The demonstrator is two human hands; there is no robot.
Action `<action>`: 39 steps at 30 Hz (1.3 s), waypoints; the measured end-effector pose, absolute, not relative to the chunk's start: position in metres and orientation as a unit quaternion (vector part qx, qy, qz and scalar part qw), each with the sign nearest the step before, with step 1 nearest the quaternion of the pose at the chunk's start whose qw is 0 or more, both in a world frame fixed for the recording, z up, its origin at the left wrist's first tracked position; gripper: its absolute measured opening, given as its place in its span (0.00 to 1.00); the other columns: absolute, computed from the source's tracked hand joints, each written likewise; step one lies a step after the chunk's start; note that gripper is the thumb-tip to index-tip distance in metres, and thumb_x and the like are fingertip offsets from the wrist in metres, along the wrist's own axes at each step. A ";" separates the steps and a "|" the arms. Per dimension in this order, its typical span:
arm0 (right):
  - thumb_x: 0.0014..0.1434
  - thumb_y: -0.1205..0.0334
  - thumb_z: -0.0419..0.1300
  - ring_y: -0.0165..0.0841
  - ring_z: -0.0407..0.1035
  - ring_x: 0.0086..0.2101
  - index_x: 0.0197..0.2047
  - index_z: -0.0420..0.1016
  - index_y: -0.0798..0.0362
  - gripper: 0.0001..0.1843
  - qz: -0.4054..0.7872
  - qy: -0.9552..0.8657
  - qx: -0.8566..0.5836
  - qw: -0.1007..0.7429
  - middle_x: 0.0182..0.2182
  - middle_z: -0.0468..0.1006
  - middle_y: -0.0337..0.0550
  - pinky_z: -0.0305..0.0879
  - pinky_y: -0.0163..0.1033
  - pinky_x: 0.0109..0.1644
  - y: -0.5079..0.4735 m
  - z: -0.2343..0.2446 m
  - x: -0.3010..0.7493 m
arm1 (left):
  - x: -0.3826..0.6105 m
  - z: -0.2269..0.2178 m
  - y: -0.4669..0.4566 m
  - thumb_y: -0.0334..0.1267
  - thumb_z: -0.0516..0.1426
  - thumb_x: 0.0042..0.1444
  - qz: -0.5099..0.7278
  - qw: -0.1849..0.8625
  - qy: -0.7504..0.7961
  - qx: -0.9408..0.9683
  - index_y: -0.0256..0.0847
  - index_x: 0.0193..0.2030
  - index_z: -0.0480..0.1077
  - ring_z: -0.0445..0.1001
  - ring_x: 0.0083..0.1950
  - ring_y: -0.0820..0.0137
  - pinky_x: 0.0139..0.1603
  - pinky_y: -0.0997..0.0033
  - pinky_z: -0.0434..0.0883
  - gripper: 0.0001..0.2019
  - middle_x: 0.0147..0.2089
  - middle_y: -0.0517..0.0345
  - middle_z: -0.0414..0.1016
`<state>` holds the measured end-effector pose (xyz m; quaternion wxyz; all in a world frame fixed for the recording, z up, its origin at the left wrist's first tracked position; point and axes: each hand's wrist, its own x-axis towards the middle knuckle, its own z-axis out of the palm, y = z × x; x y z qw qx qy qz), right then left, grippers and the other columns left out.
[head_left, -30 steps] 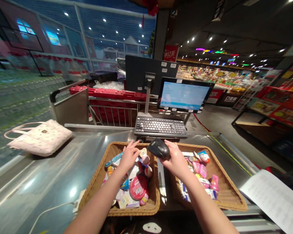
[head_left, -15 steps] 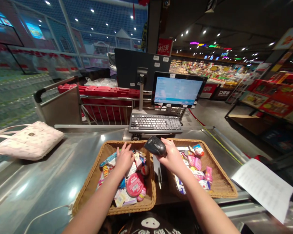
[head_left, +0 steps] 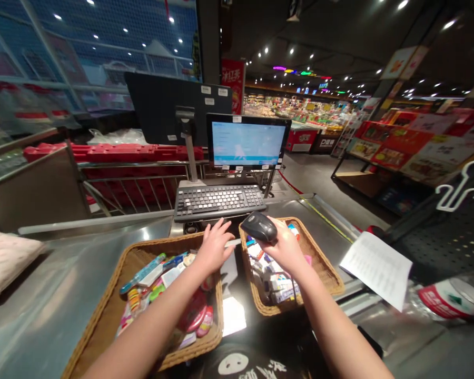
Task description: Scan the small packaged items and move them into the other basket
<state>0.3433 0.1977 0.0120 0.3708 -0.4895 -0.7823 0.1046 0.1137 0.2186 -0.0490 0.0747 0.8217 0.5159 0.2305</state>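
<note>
My right hand (head_left: 286,245) is closed around a black handheld barcode scanner (head_left: 259,226), held over the right wicker basket (head_left: 322,263). The scanner's head points left, towards my other hand. My left hand (head_left: 214,250) hovers above the right rim of the left wicker basket (head_left: 114,279), its fingers spread. A slim white piece (head_left: 233,242) shows beside its fingertips; whether they touch it I cannot tell. Small packaged goods (head_left: 142,276) lie heaped in the left basket, partly hidden by my forearm. More small packets (head_left: 276,281) fill the right basket's near left side.
Behind the baskets are a keyboard (head_left: 220,200) and a lit monitor (head_left: 248,142). A printed sheet (head_left: 375,268) lies to the right, near a bottle with a red label (head_left: 444,300). At the far left sits a pale bag (head_left: 8,263).
My view has turned right. My left hand has moved from over the left basket's goods to its right rim. The right basket now sits farther from the left one and is angled.
</note>
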 end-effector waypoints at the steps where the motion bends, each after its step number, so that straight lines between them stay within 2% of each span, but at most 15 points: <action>1: 0.53 0.63 0.62 0.45 0.68 0.56 0.53 0.74 0.52 0.22 0.099 -0.775 -0.499 0.375 0.52 0.77 0.51 0.62 0.52 0.61 0.198 0.013 0.353 | 0.126 -0.050 0.224 0.37 0.57 0.57 0.228 0.077 0.498 0.833 0.45 0.42 0.75 0.49 0.74 0.53 0.70 0.34 0.45 0.08 0.68 0.49 0.63; 5: 0.52 0.60 0.62 0.48 0.68 0.56 0.52 0.74 0.53 0.22 0.080 -0.749 -0.536 0.380 0.52 0.78 0.52 0.60 0.56 0.63 0.198 0.011 0.388 | 0.172 -0.058 0.245 0.37 0.59 0.56 0.193 0.070 0.456 0.866 0.44 0.41 0.75 0.48 0.74 0.51 0.70 0.33 0.43 0.07 0.69 0.48 0.61; 10: 0.52 0.58 0.62 0.49 0.68 0.57 0.52 0.74 0.52 0.23 0.066 -0.729 -0.569 0.375 0.52 0.78 0.52 0.53 0.62 0.65 0.201 0.008 0.425 | 0.223 -0.072 0.266 0.40 0.64 0.50 0.113 0.057 0.414 0.902 0.41 0.43 0.75 0.48 0.73 0.48 0.69 0.34 0.45 0.13 0.70 0.41 0.57; 14: 0.52 0.58 0.63 0.50 0.68 0.57 0.52 0.74 0.54 0.23 0.062 -0.717 -0.584 0.375 0.53 0.77 0.55 0.52 0.63 0.65 0.205 0.008 0.448 | 0.256 -0.086 0.275 0.40 0.66 0.45 0.074 0.060 0.372 0.923 0.40 0.43 0.77 0.52 0.72 0.48 0.70 0.38 0.47 0.17 0.68 0.41 0.62; 17: 0.52 0.57 0.64 0.49 0.68 0.57 0.52 0.75 0.54 0.23 0.061 -0.709 -0.591 0.379 0.53 0.77 0.55 0.54 0.62 0.65 0.207 0.006 0.462 | 0.276 -0.100 0.279 0.40 0.66 0.44 0.052 0.051 0.363 0.929 0.41 0.41 0.78 0.54 0.71 0.47 0.71 0.39 0.43 0.16 0.64 0.42 0.67; 21: 0.52 0.57 0.64 0.49 0.68 0.56 0.51 0.75 0.54 0.23 0.064 -0.708 -0.590 0.383 0.53 0.77 0.56 0.55 0.60 0.64 0.211 0.003 0.475 | 0.288 -0.120 0.286 0.37 0.61 0.49 0.031 0.036 0.373 0.927 0.43 0.38 0.79 0.56 0.71 0.49 0.73 0.42 0.34 0.09 0.58 0.46 0.74; 23: 0.52 0.57 0.64 0.49 0.68 0.56 0.52 0.75 0.55 0.23 0.067 -0.709 -0.587 0.385 0.53 0.77 0.56 0.55 0.60 0.64 0.213 0.001 0.479 | 0.289 -0.129 0.289 0.32 0.57 0.52 0.024 0.031 0.387 0.921 0.43 0.39 0.79 0.59 0.69 0.51 0.72 0.41 0.35 0.11 0.55 0.45 0.77; 26: 0.52 0.57 0.64 0.49 0.68 0.56 0.52 0.74 0.56 0.24 0.072 -0.709 -0.584 0.389 0.53 0.77 0.57 0.55 0.61 0.64 0.215 0.000 0.483 | 0.288 -0.135 0.293 0.26 0.53 0.53 0.023 0.025 0.410 0.911 0.40 0.39 0.79 0.61 0.68 0.51 0.71 0.38 0.43 0.15 0.52 0.43 0.78; 29: 0.52 0.56 0.65 0.50 0.69 0.56 0.53 0.74 0.56 0.26 0.079 -0.709 -0.580 0.392 0.53 0.77 0.57 0.58 0.60 0.63 0.217 0.000 0.485 | 0.286 -0.133 0.295 0.23 0.52 0.52 0.031 0.020 0.430 0.902 0.37 0.34 0.79 0.62 0.67 0.51 0.70 0.39 0.47 0.14 0.50 0.42 0.79; 33: 0.51 0.56 0.65 0.50 0.68 0.56 0.54 0.73 0.55 0.27 0.087 -0.712 -0.576 0.392 0.53 0.76 0.56 0.60 0.59 0.62 0.220 0.001 0.486 | 0.276 -0.122 0.296 0.24 0.51 0.55 0.061 0.020 0.459 0.886 0.37 0.33 0.79 0.64 0.66 0.51 0.70 0.38 0.47 0.14 0.49 0.43 0.79; 39: 0.51 0.57 0.64 0.49 0.68 0.56 0.52 0.74 0.53 0.25 0.096 -0.720 -0.564 0.393 0.53 0.77 0.54 0.56 0.60 0.65 0.223 -0.001 0.485 | 0.244 -0.087 0.287 0.28 0.53 0.57 0.111 0.030 0.469 0.876 0.43 0.34 0.78 0.63 0.67 0.57 0.71 0.39 0.49 0.12 0.57 0.53 0.76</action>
